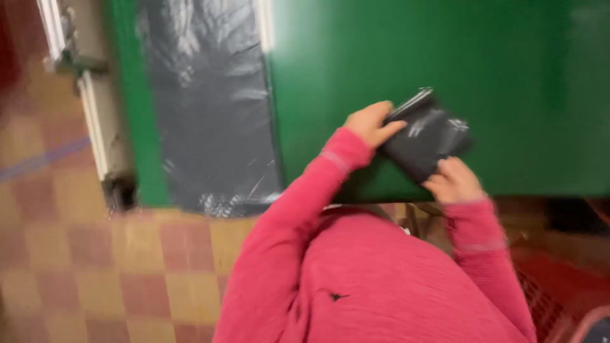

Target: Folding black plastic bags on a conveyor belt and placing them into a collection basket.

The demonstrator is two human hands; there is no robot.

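A small dark plastic packet (424, 138) lies tilted on the near edge of the green table (508, 76), its long axis running from near left up toward far right, with a pale strip along its far left edge. The left hand (373, 124) grips its far left corner and the right hand (452, 181) pinches its near side, both sleeves red. A large grey plastic sheet (210, 108) drapes off the table at left, above a chequered red-and-yellow tile floor (95, 254), and a red crate (559, 286) sits near right.

The counter (508, 70) filling the upper right is plain glossy green. A shiny dark grey plastic sheet (206, 108) hangs upper centre-left. The small packet (426, 136) is dark grey-black. Sleeves (286, 216) are pinkish red. The floor (95, 267), lower left, is checked red and yellow.
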